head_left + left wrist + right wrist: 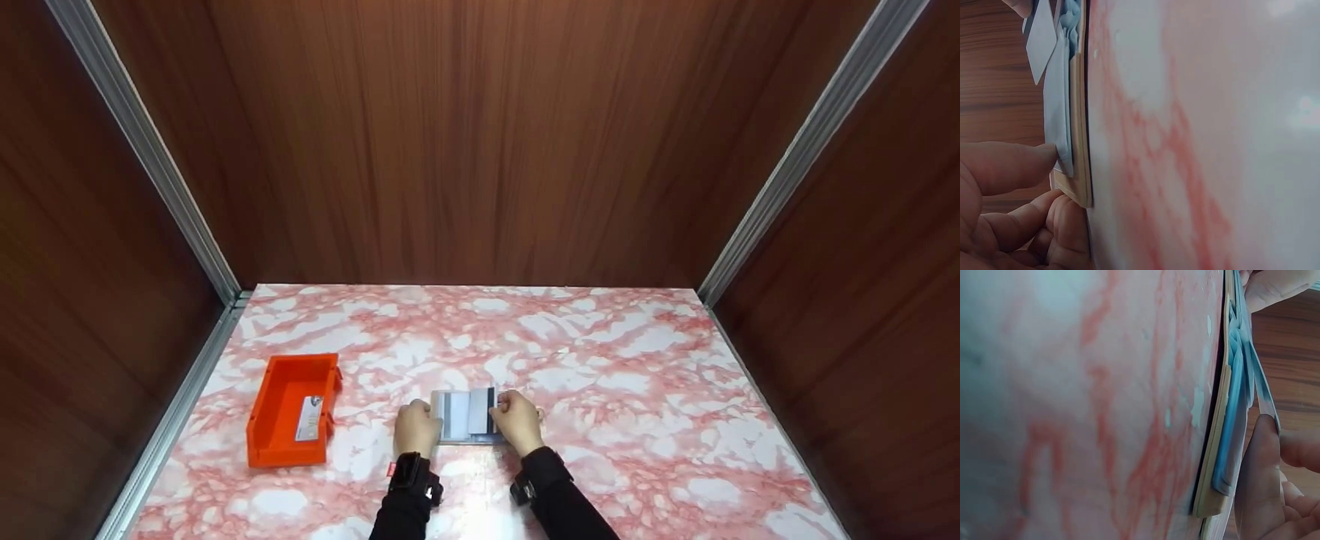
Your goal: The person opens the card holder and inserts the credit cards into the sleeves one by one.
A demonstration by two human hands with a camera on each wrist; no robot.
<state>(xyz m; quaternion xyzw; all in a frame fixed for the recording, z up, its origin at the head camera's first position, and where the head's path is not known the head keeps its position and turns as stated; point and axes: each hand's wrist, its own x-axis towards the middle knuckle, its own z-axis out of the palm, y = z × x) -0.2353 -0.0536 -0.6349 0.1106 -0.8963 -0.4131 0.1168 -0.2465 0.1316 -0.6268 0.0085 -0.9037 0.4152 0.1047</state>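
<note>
A tan-covered card holder [454, 416] with pale sleeves lies spread on the table in the head view. At its left edge my left hand [418, 430] grips it; in the left wrist view the thumb rests on a sleeve [1058, 118] and curled fingers touch the tan cover [1079, 129]. My right hand [519, 424] pinches the right edge of a pale card [478, 411] with a dark stripe. That card [1264, 391] slants up from the sleeves between thumb and finger in the right wrist view. Whether its far end sits inside a sleeve, I cannot tell.
To the left stands an orange bin [281, 405] with a white label or card [308, 418] inside. The red-and-white marbled table [622, 375] is bounded by brown wood-grain panels [480, 150] and metal rails [795, 157] at the corners.
</note>
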